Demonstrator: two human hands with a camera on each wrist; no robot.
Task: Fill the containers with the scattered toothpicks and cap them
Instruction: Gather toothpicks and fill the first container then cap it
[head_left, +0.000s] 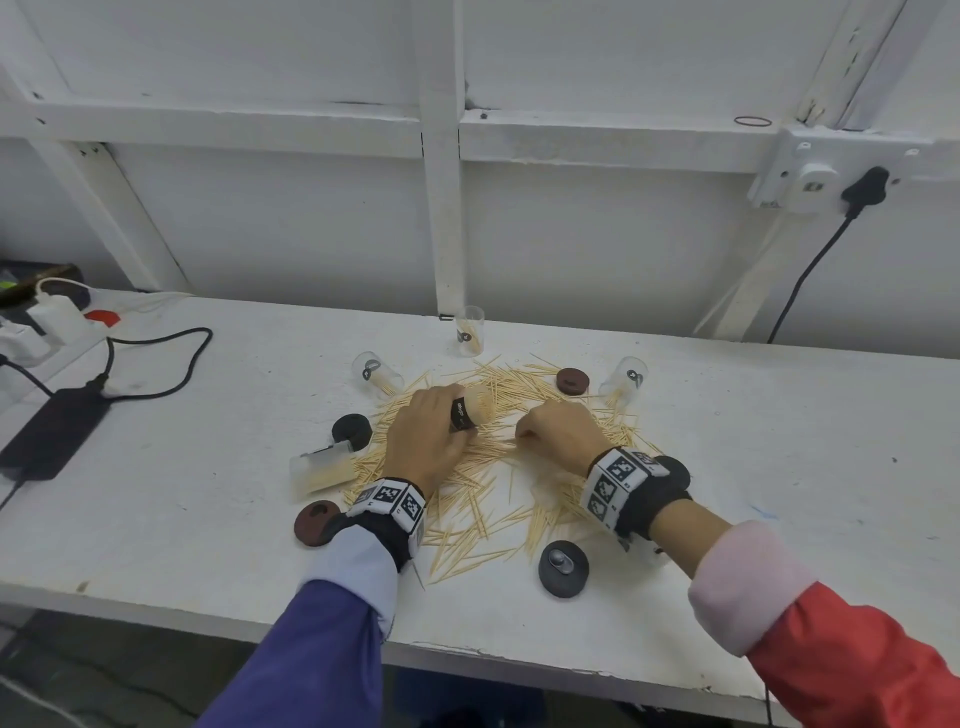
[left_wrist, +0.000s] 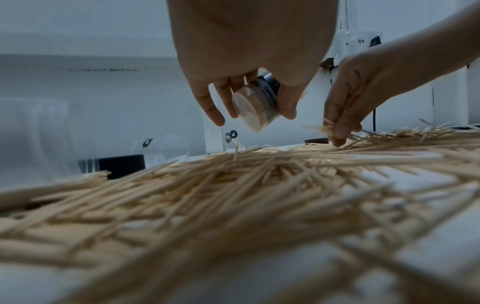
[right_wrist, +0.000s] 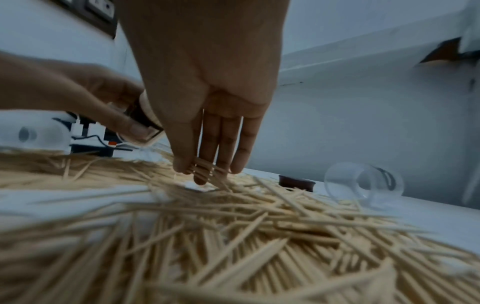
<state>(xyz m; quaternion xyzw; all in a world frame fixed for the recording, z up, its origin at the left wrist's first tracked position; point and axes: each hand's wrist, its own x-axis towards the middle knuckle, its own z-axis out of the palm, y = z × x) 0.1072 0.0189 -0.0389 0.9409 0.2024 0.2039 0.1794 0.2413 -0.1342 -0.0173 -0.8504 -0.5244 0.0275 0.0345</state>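
My left hand (head_left: 423, 441) grips a clear container (head_left: 472, 408) packed with toothpicks, tilted above the pile; its black label carries white lettering too small for me to read. My right hand (head_left: 563, 434) pinches a small bunch of toothpicks (left_wrist: 327, 129) off the scattered toothpicks (head_left: 483, 499) on the white table (head_left: 208, 499). Around the pile lie tipped clear containers (head_left: 623, 382), one upright container (head_left: 470, 330) and dark round caps (head_left: 563, 568).

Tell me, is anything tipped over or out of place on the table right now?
Yes. Three clear containers lie on their sides, uncapped: far left, far right, near left. Toothpicks are strewn across the table. Only the far container stands upright.
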